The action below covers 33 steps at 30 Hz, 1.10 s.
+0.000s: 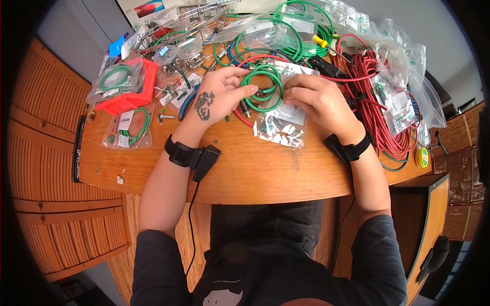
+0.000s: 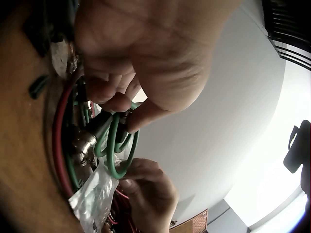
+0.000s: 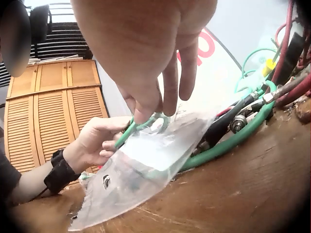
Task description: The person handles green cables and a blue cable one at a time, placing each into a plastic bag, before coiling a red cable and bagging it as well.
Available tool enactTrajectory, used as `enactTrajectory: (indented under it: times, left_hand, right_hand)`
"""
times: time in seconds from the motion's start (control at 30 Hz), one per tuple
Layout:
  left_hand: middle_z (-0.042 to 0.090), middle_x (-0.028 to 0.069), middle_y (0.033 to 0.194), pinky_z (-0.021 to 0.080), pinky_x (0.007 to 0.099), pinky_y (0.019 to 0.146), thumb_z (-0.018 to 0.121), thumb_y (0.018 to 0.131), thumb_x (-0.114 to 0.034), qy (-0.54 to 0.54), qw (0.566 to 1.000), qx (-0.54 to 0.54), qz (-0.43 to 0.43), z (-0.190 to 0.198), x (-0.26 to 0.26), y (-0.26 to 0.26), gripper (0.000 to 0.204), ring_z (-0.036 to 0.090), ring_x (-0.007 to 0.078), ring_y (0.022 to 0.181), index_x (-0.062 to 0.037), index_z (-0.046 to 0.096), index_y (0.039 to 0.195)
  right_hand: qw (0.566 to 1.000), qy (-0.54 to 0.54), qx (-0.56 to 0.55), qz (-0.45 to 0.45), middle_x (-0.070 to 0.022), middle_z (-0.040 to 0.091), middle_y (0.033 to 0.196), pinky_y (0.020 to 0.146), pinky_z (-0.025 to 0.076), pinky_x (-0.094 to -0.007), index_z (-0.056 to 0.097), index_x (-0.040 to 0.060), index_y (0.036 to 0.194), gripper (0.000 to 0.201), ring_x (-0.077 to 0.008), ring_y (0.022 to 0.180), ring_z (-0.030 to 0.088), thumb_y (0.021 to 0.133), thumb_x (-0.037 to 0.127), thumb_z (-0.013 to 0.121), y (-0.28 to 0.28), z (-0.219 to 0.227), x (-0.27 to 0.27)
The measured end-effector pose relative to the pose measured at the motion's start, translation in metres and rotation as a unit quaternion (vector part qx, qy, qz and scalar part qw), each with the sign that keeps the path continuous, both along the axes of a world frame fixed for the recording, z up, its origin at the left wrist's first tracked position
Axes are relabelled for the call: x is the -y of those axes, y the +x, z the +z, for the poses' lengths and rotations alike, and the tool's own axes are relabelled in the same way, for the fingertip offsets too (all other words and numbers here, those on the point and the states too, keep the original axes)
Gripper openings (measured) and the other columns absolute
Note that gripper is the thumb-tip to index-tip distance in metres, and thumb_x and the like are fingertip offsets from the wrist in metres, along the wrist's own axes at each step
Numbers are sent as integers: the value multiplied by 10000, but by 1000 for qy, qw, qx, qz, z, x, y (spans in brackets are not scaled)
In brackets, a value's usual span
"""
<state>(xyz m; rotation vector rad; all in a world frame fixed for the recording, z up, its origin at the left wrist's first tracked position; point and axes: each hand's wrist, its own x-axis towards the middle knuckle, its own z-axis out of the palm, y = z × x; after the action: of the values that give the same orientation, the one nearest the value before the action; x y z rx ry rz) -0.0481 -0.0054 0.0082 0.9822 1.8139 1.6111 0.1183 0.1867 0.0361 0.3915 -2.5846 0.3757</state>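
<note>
My left hand (image 1: 217,94) pinches a coiled green cable (image 1: 280,86) between thumb and fingers, just above the table. In the left wrist view the loops of this cable (image 2: 112,155) hang below the thumb, with a silver metal connector (image 2: 85,141) close beside them. At the coil's other side my right hand (image 1: 320,99) has its fingers bent, pinching the top of a clear plastic bag (image 1: 283,127). The right wrist view shows the bag (image 3: 121,189) hanging from those fingertips, a white label inside, and the green loop right at its mouth.
A red bin (image 1: 149,86) with a bagged green cable stands at the left, another bagged green cable (image 1: 144,125) before it. Red cables (image 1: 365,66) pile up at the right. Behind lie more green cable coils (image 1: 326,41), clear bags and small jars (image 1: 189,48) of metal parts.
</note>
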Motion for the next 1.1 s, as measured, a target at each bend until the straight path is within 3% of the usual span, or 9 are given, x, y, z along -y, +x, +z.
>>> enactTrajectory:
  times: [0.3,0.5,0.73,0.9,1.1]
  left_hand:
    - [656,33,737,334,194,386,753,840,-79,73,996,-40,40,7,-1,10,380,481,28,461,55,592,1157]
    - [646,55,728,349,205,373,753,835,-93,-13,999,40,-11,19,1,21,400,482,53,432,100,580,1140]
    - [653,64,777,365,202,394,737,839,-97,50,991,124,-16,11,0,9,385,473,52,459,92,603,1146]
    - [598,-16,740,377,201,413,696,892,-155,7,978,190,-85,8,1,4,338,468,31,489,60,628,1144]
    - [589,-37,750,420,194,462,671,922,-172,-6,978,178,-105,1,-1,5,317,494,26,539,14,632,1176]
  right_hand:
    - [1000,0,-17,-15,-54,634,914,708,519,-387,659,93,880,80,-281,843,636,804,115,647,-1,-1,5]
    - [998,21,-44,-34,-50,632,915,703,516,-379,665,97,884,101,-271,825,630,784,111,667,-3,-5,5]
    - [994,32,-105,-28,-48,625,949,722,514,-372,673,107,904,161,-265,847,624,747,74,676,-6,-3,6]
    - [995,35,-89,-20,-47,623,941,732,513,-373,673,114,918,173,-262,853,625,750,71,669,-4,-5,6]
    - [998,40,-49,-24,-54,622,960,746,507,-370,674,120,944,195,-266,883,620,751,88,681,-3,-6,4]
